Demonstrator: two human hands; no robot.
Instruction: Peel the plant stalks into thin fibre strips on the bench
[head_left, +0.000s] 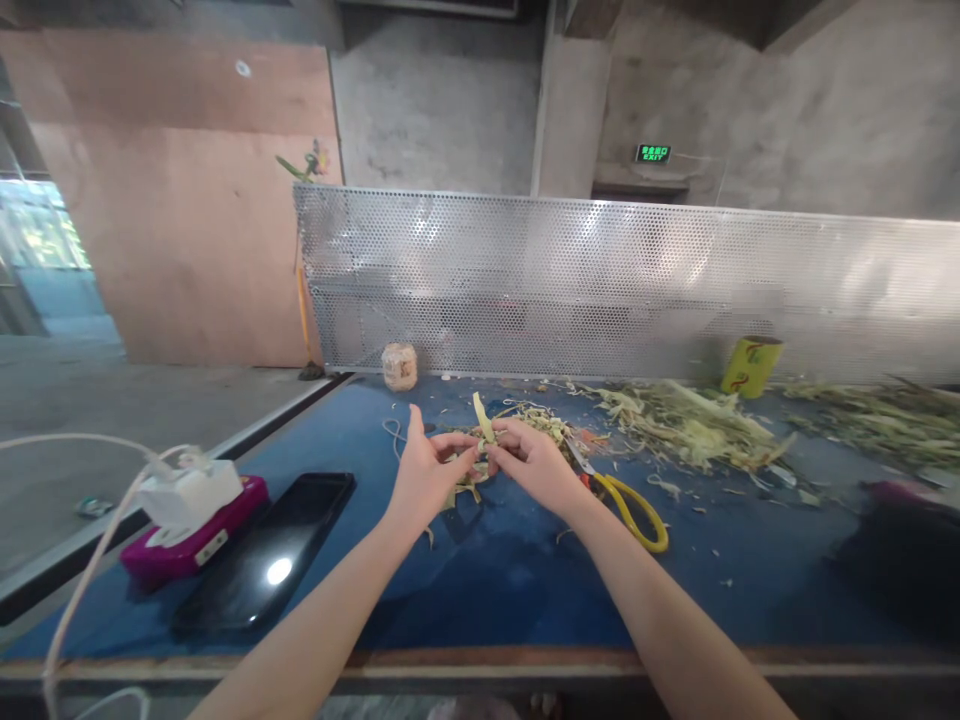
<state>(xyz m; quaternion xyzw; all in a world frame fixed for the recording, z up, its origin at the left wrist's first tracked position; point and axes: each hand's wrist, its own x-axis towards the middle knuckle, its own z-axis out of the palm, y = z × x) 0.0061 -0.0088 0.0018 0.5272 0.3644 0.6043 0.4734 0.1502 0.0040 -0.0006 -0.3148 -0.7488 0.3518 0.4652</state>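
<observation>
While right hand (534, 462) pinches pale strip (483, 416), left hand (427, 464) grip holds lower end, scissors (606, 484) nearby.

free: near blue tabletop (495, 600); blocked: phone (266, 555) left; scissors (610, 483) right; perforated panel (525, 270) behind

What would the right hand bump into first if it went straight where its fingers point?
Past the pale strip it holds, the right hand would probably bump the left hand first; the two look very close, though depth is hard to judge.
</observation>
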